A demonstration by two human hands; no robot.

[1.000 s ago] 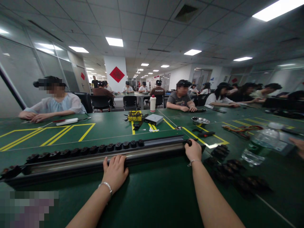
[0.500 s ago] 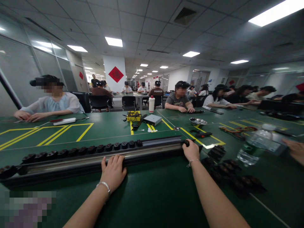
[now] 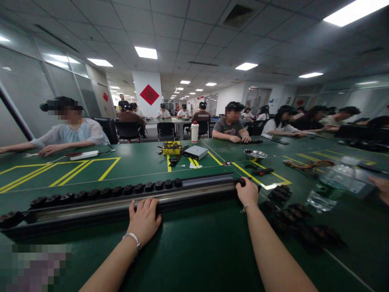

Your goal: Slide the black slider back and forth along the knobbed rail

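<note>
A long black and silver rail [image 3: 100, 207] lies across the green table [image 3: 197, 251] in front of me. Several black knob-like parts [image 3: 100, 192] stand in a row along its far left side. My left hand [image 3: 144, 221] rests on the rail's near edge at the middle, fingers curled over it. At the rail's right end, my right hand [image 3: 247, 190] is closed around a small black part [image 3: 242, 182]. A pile of loose black parts [image 3: 291, 215] lies on the table just right of my right arm.
A clear water bottle [image 3: 328, 190] lies at the right, with another person's hand [image 3: 383, 188] at the frame edge. A metal bowl [image 3: 255, 154], grey box [image 3: 196, 152], yellow item [image 3: 172, 147] and white bottle [image 3: 195, 132] sit farther back. Several people sit around the tables.
Both hands stay on the rail in the same places. Only the view has shifted slightly. The person at the far left has stretched an arm out further.
</note>
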